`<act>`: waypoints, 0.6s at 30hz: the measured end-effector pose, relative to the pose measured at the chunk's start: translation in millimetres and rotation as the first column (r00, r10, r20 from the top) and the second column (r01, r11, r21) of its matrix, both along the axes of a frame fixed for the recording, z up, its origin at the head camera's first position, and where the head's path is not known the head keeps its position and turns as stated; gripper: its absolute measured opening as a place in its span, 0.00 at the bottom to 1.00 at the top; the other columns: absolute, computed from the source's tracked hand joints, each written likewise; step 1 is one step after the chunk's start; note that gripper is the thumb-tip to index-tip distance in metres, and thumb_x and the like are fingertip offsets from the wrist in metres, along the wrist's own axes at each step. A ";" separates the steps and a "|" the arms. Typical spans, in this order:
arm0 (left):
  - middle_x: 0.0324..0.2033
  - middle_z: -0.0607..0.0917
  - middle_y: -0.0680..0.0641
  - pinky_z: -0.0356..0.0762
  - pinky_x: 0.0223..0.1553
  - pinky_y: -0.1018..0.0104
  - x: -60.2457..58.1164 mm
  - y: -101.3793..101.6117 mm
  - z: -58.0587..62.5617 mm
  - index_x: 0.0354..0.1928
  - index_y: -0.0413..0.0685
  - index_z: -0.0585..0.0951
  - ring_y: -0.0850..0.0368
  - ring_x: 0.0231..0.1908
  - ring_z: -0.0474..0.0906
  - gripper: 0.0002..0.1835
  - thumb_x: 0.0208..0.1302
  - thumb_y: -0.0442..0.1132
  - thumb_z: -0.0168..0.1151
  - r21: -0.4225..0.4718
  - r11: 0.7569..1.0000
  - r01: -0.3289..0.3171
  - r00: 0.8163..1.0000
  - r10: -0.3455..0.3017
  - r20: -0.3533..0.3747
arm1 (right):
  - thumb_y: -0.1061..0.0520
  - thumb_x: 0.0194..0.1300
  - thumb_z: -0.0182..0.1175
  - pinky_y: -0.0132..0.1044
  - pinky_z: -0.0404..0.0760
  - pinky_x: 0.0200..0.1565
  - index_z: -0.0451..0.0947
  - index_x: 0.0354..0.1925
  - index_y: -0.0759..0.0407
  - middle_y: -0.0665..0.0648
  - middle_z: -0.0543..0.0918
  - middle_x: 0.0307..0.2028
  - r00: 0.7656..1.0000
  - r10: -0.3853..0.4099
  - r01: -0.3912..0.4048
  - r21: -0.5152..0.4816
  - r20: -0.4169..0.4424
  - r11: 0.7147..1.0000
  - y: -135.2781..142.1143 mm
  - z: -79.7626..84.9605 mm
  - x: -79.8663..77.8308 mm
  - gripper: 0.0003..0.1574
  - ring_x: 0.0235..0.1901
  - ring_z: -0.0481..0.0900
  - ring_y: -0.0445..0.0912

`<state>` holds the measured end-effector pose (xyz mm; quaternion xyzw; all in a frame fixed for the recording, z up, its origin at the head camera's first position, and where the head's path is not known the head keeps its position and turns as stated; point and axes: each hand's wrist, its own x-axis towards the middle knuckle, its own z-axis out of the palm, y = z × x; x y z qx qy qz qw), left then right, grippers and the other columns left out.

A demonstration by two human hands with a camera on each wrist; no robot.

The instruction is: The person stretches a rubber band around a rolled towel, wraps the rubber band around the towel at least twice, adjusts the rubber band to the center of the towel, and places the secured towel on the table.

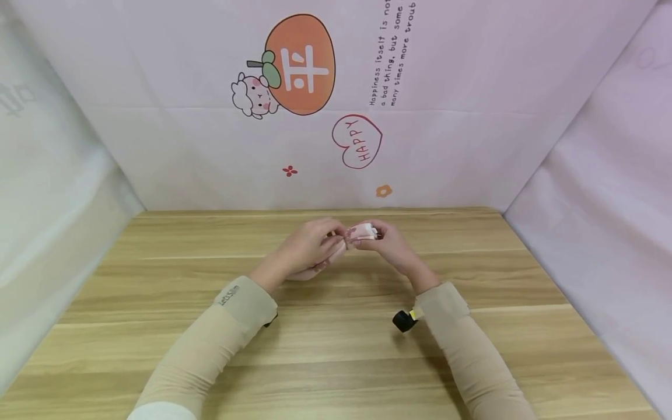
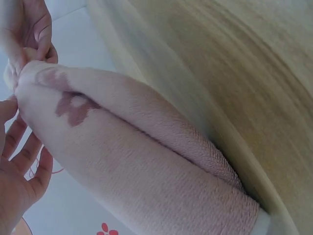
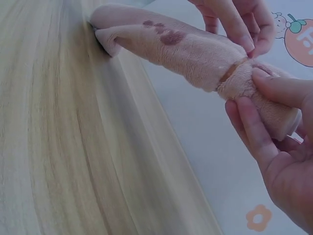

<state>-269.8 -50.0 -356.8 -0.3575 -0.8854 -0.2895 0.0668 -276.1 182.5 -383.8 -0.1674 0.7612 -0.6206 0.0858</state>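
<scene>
A pink towel (image 1: 362,231) with darker paw-print patches is rolled into a long bundle between the two hands. An orange-brown band (image 3: 230,73) circles the roll near one end. My left hand (image 1: 314,242) pinches at the band with fingertips and thumb. On the other side of it, my right hand (image 1: 391,248) grips the short end of the roll, thumb on one side and fingers on the other. The longer part of the towel (image 2: 146,147) slants down below the left hand, its far end close over the table.
The wooden table (image 1: 336,373) spreads under both arms. Behind it rises a white cloth backdrop (image 1: 184,157) with printed cartoons and lettering, and white cloth hangs at both sides. A black wrist camera (image 1: 404,321) sticks out from the right sleeve.
</scene>
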 end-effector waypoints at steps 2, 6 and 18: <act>0.45 0.85 0.53 0.79 0.50 0.61 -0.2 0.6 0.9 0.46 0.49 0.85 0.56 0.43 0.81 0.07 0.74 0.32 0.60 -0.021 1.000 0.007 1.000 -0.008 -0.029 | 0.66 0.67 0.66 0.36 0.80 0.48 0.76 0.58 0.71 0.54 0.84 0.44 1.000 -0.004 0.004 -0.013 0.003 1.000 -0.1 0.5 0.8 0.22 0.43 0.80 0.45; 0.44 0.85 0.52 0.79 0.49 0.63 -0.8 -0.2 4.0 0.45 0.48 0.85 0.56 0.42 0.81 0.06 0.72 0.32 0.63 -0.075 0.996 0.043 0.995 -0.049 -0.083 | 0.67 0.66 0.66 0.37 0.82 0.48 0.77 0.55 0.72 0.54 0.84 0.42 1.000 0.011 -0.011 -0.033 0.008 0.999 -1.6 -0.2 1.8 0.20 0.42 0.81 0.45; 0.38 0.86 0.51 0.80 0.43 0.66 -3.6 -1.8 8.7 0.40 0.45 0.88 0.56 0.37 0.83 0.04 0.67 0.30 0.68 -0.102 0.979 0.175 0.952 -0.194 -0.235 | 0.72 0.68 0.62 0.36 0.84 0.47 0.73 0.56 0.80 0.53 0.85 0.40 0.999 0.026 -0.023 -0.123 0.022 0.992 -4.5 -4.6 1.5 0.20 0.40 0.83 0.43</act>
